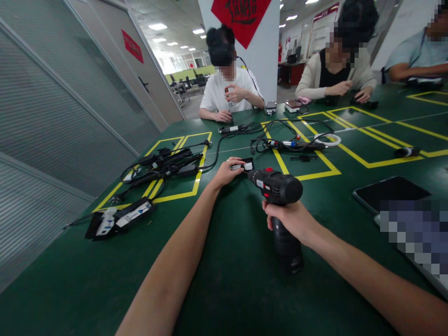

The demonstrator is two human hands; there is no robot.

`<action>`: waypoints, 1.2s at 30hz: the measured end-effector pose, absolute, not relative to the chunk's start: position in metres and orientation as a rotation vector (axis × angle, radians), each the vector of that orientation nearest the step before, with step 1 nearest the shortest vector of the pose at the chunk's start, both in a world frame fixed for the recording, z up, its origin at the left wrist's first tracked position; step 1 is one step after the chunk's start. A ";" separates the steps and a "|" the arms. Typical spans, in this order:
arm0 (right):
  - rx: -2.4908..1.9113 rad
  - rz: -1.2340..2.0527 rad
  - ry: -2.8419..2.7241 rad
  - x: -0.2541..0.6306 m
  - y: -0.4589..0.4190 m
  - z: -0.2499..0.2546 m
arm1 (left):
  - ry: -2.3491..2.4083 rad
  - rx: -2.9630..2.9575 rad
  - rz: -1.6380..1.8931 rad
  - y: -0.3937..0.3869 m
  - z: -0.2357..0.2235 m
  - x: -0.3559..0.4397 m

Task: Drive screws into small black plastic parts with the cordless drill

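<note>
My right hand [287,218] is wrapped round the grip of a black cordless drill [275,185] with red details. The drill points forward and left, its tip close to a small black part with a white label [248,165]. My left hand [229,171] holds that part at its left side on the green table [224,289], fingers closed on it. Whether the bit touches the part cannot be made out. A black cable [217,151] runs past just left of the part.
Black cabled devices [168,165] lie heaped inside yellow tape at left, with black-and-white pieces [135,213] nearer me. More cabled tools [294,144] and a white ring [332,139] lie ahead right. A dark phone-like slab [390,193] lies at right. Several people sit opposite.
</note>
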State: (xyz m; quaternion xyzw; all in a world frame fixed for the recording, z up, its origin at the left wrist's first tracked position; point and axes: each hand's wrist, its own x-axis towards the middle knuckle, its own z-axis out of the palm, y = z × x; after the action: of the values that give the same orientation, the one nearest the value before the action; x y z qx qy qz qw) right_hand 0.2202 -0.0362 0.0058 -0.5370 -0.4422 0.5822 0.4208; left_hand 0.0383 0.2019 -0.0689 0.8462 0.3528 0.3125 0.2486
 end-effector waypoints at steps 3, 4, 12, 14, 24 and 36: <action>-1.332 1.454 -1.127 0.221 -0.035 0.001 | 0.960 2.312 0.860 0.202 -0.069 0.039; -1.326 1.455 -1.132 0.221 -0.035 0.000 | 0.960 2.310 0.862 0.202 -0.069 0.039; -1.338 1.462 -1.130 0.221 -0.036 0.005 | 0.987 2.318 0.908 0.202 -0.073 0.039; -1.336 1.463 -1.139 0.220 -0.036 0.006 | 1.006 2.319 0.903 0.202 -0.074 0.039; -1.360 1.462 -1.119 0.220 -0.037 0.006 | 1.008 2.315 0.901 0.201 -0.076 0.039; -1.320 1.440 -1.159 0.221 -0.034 0.000 | 1.032 2.296 0.889 0.201 -0.076 0.038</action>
State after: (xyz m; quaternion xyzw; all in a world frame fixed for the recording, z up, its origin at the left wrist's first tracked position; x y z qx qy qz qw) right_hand 0.2208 -0.0343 0.0000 -0.5269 -0.4628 0.5750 0.4213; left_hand 0.0379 0.2011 -0.0759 0.8361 0.3760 0.3237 0.2340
